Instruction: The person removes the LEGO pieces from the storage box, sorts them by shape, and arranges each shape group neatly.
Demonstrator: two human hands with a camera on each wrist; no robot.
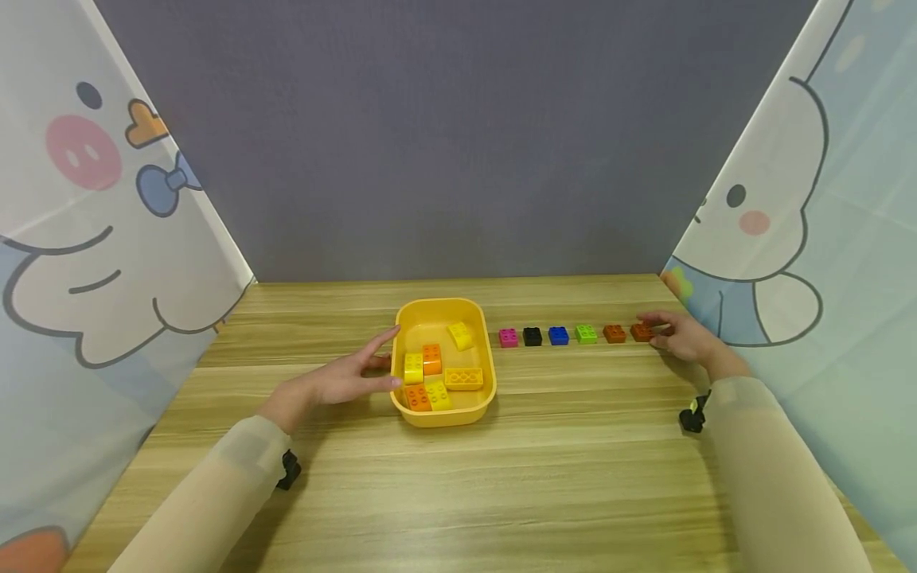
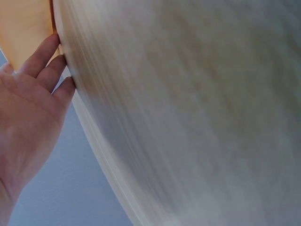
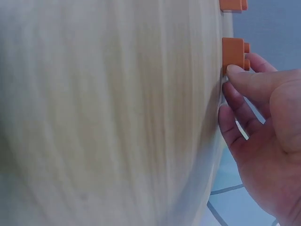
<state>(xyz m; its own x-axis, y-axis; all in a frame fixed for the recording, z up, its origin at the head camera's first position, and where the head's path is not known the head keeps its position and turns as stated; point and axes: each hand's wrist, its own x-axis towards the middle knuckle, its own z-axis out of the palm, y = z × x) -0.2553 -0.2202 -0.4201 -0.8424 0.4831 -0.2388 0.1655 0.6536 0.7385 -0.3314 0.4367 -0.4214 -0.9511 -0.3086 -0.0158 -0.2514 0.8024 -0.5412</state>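
At the right end of a row of studded toy bricks, my right hand (image 1: 682,337) pinches a brown-orange brick (image 1: 641,333) that sits on the table. The right wrist view shows the thumb against one corner of this brick (image 3: 233,55), with the index finger behind it. My left hand (image 1: 344,377) lies at the left side of a yellow tray (image 1: 490,350), its fingers spread and fairly straight, touching the wall. In the left wrist view, several fingertips of this hand (image 2: 33,103) rest on the tabletop beside the tray.
Leftward from the held brick run another brown-orange brick (image 1: 614,333), then a green (image 1: 586,333), blue (image 1: 559,336), black (image 1: 532,337) and pink brick (image 1: 508,338). Several yellow and orange bricks, including a yellow one (image 1: 463,379), lie in the tray. A grey panel (image 1: 458,159) stands behind the table.
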